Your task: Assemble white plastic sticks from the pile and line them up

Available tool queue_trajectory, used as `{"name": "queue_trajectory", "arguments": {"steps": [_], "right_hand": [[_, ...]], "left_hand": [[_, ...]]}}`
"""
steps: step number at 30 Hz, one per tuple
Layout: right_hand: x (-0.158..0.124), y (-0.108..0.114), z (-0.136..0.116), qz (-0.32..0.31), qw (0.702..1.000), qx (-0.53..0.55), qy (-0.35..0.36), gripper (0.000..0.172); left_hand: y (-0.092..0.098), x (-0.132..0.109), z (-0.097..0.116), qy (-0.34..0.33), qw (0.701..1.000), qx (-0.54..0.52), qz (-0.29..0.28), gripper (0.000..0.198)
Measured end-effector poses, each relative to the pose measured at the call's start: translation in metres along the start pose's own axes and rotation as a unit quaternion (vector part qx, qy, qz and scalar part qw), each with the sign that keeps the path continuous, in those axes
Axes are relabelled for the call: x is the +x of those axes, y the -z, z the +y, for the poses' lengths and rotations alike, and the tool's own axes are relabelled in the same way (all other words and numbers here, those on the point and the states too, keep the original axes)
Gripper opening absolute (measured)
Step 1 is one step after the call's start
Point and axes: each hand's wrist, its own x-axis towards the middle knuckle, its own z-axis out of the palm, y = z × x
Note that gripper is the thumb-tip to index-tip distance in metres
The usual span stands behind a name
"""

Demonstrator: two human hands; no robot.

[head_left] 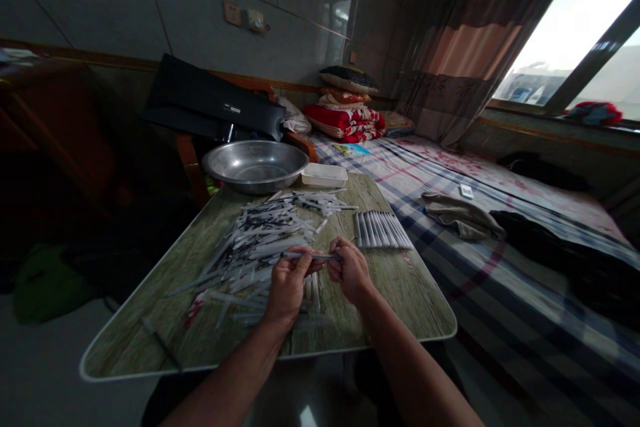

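Note:
Between my two hands a slim pen (323, 256) lies level above the near part of the table. My left hand (291, 279) pinches its barrel between thumb and fingers. At the pen's right end, my right hand (349, 268) is closed around the dark tip, which its fingers partly hide. A loose pile of white and clear pen parts (265, 233), some with dark ends, spreads beyond and left of my hands. Right of the pile, a neat row of pens (381, 229) lies side by side with dark ends facing away.
A wide metal basin (256, 163) and a white plastic tray (324, 175) stand at the table's far edge. One dark stick-like piece (163, 345) lies near the front left edge. A bed with a checked sheet (420, 240) adjoins the right side.

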Motion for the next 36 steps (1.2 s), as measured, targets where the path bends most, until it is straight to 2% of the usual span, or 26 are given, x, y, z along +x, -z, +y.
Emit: {"name": "queue_trajectory", "arguments": {"steps": [3, 5, 10, 13, 15, 18, 21, 23, 25, 27, 31, 36], "right_hand": [[-0.002, 0.005, -0.006, -0.069, 0.995, -0.068, -0.025, 0.012], [-0.003, 0.011, -0.015, -0.117, 0.982, -0.145, -0.042, 0.012], [-0.009, 0.028, -0.046, -0.224, 0.912, -0.339, -0.058, 0.017], [-0.011, 0.042, -0.059, -0.241, 0.880, -0.405, -0.057, 0.021], [-0.008, 0.055, -0.063, -0.194, 0.876, -0.441, -0.029, 0.020], [0.002, 0.083, -0.062, -0.033, 0.863, -0.504, 0.034, 0.019], [0.013, 0.105, -0.057, 0.119, 0.794, -0.591, 0.075, 0.024], [0.016, 0.111, -0.054, 0.170, 0.745, -0.641, 0.078, 0.032], [0.018, 0.109, -0.053, 0.189, 0.710, -0.675, 0.068, 0.035], [0.018, 0.102, -0.052, 0.199, 0.692, -0.693, 0.045, 0.034], [0.021, 0.091, -0.051, 0.219, 0.672, -0.707, 0.003, 0.029], [0.025, 0.091, -0.047, 0.207, 0.655, -0.727, 0.003, 0.025]], "left_hand": [[0.003, 0.005, 0.000, -0.012, 0.999, -0.004, 0.029, 0.034], [0.005, 0.007, 0.000, -0.015, 0.999, 0.000, 0.044, 0.034], [0.003, 0.004, 0.000, -0.013, 0.999, 0.045, 0.026, 0.034], [0.000, 0.002, 0.002, 0.002, 0.998, 0.064, -0.002, 0.036], [0.000, 0.002, 0.002, 0.007, 0.998, 0.061, -0.002, 0.040], [0.000, 0.002, 0.003, 0.010, 0.999, 0.048, 0.009, 0.045], [0.000, 0.002, 0.003, 0.014, 0.999, 0.047, -0.002, 0.045], [-0.001, 0.001, 0.004, 0.015, 0.999, 0.051, -0.010, 0.044], [-0.002, 0.000, 0.004, 0.016, 0.998, 0.054, -0.015, 0.044], [-0.002, 0.000, 0.004, 0.020, 0.998, 0.055, -0.018, 0.044], [0.000, 0.000, 0.004, 0.027, 0.998, 0.055, -0.023, 0.045], [0.002, 0.000, 0.003, 0.028, 0.997, 0.059, -0.032, 0.040]]}}
